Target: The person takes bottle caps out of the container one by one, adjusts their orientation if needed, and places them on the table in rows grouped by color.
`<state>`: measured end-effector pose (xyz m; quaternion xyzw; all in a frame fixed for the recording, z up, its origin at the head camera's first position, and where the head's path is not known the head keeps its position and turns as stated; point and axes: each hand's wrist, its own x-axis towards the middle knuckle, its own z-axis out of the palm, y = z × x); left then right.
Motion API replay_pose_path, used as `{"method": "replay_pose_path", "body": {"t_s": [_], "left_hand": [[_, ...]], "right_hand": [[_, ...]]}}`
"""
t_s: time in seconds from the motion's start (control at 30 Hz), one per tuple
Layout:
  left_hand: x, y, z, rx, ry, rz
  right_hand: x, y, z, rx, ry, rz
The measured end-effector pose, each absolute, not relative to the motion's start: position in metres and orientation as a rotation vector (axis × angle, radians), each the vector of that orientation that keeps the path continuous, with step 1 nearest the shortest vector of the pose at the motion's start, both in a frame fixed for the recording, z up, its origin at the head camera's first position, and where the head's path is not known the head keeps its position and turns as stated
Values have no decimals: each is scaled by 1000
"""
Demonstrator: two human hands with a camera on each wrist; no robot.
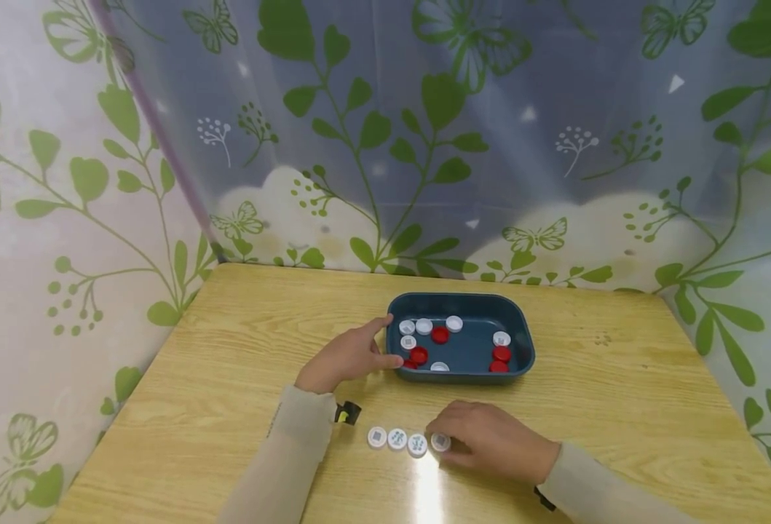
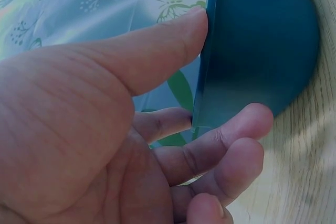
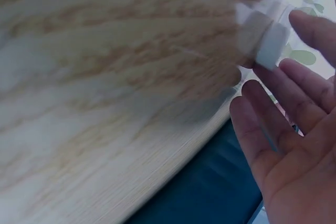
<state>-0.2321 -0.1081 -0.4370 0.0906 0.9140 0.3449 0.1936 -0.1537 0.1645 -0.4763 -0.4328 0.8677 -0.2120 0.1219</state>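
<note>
A dark blue tray (image 1: 464,377) stands on the wooden table, with red and white caps in it. My left hand (image 1: 349,356) holds its left end, thumb at the near corner and a fingertip at the far corner. In the left wrist view, the thumb lies against the tray's rim (image 2: 207,51). In front of the tray, three round white caps with printed tops, the middle one (image 1: 397,439) among them, lie in a row. My right hand (image 1: 490,440) pinches a fourth white cap (image 1: 440,442) at the row's right end; the right wrist view shows this cap (image 3: 272,45) between thumb and fingers.
Inside the tray, white caps (image 1: 424,326) and red caps (image 1: 440,335) cluster at the left, with a few more at the right wall. A patterned cloth (image 1: 372,145) hangs behind the table (image 1: 261,313) and along both sides. Light glares off the tabletop near the row.
</note>
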Motion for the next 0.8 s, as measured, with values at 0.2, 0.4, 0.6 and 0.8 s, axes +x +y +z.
{"method": "replay_pose_path", "body": {"t_s": [0.2, 0.4, 0.6, 0.8], "left_hand": [[-231, -108, -437, 252, 2556, 964], [-233, -109, -438, 256, 2557, 975], [-233, -108, -440, 247, 2561, 968], [-234, -108, -439, 253, 2569, 958]], "right_hand": [[-152, 164, -476, -1307, 2591, -526], [-152, 164, -477, -1350, 2612, -488], [-154, 161, -478, -1293, 2607, -469], [-155, 158, -479, -1248, 2620, -427]]}}
